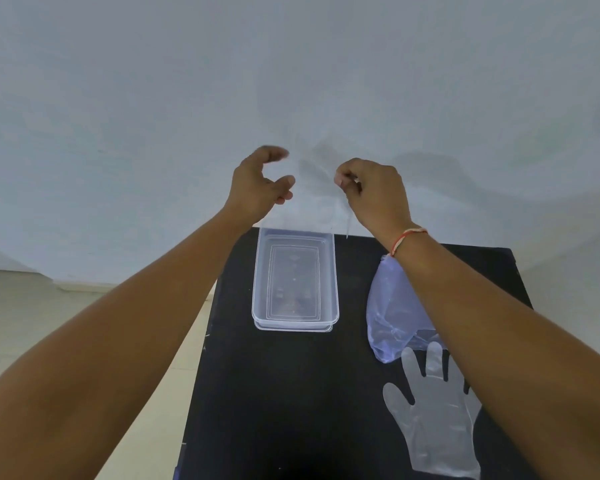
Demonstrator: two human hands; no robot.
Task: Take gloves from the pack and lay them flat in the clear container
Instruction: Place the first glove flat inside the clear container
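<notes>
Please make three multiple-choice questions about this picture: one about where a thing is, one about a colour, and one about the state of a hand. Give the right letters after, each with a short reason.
1. Where does the flat glove lie?
A. inside the container
B. on the table, nearer the camera than the pack
C. on the floor

2. What colour is the table top?
A. black
B. white
C. red

3. What is the left hand doing?
A. it is open, holding nothing
B. it is pressed flat on the table
C. it is gripping the container

Answers:
1 B: the flat glove lies spread on the table, just below the pack.
2 A: the table is black around the clear container.
3 A: the left hand is raised with fingers apart, while the right hand pinches a thin clear glove.
</notes>
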